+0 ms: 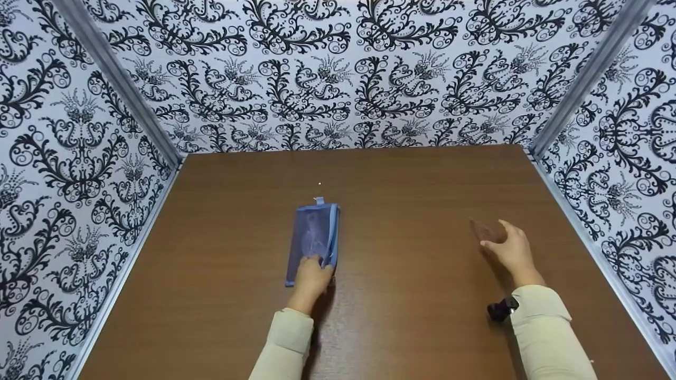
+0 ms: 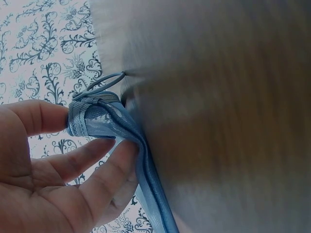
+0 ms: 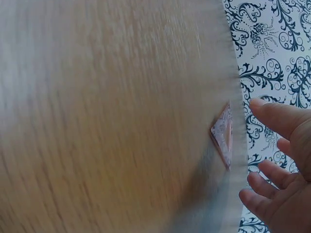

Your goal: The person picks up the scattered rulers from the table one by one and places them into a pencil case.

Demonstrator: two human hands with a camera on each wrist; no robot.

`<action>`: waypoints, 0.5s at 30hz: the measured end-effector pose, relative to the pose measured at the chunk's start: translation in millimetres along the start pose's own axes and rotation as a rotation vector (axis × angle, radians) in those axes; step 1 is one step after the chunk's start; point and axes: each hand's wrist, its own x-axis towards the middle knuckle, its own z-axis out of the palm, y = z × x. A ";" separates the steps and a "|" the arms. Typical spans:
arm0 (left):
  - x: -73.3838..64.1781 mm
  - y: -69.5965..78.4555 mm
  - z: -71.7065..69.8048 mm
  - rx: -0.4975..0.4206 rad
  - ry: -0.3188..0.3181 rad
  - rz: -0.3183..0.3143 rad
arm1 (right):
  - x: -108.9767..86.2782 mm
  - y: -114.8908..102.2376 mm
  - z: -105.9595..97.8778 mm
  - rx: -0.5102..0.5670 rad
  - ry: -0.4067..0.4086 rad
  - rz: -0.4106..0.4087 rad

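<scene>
A blue mesh zip pouch (image 1: 311, 232) lies left of the table's middle, a small tab at its far end. My left hand (image 1: 312, 277) grips its near right edge; in the left wrist view, the thumb and fingers of that hand (image 2: 63, 179) pinch the folded blue edging, beside a thin loop. A pale shape shows through the mesh. Over on the right, a flat see-through triangular piece (image 3: 223, 136) lies on the wood. My right hand (image 1: 512, 248) hovers beside it, thumb and fingers spread apart with nothing between them.
The brown wooden table (image 1: 401, 200) is bounded by black-and-white patterned walls (image 1: 338, 79) at the back and both sides. Grey metal posts (image 1: 127, 79) stand at the back corners. A black camera (image 1: 501, 310) sits at my right wrist.
</scene>
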 end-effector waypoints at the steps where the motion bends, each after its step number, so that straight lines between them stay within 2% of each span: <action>1: 0.0 -0.1 0.1 0.001 0.000 0.000 | 0.2 0.2 0.0 0.000 -0.002 0.003; 15: -1.1 2.2 -2.0 0.011 -0.002 -0.001 | 5.5 6.9 1.5 0.037 -0.037 0.057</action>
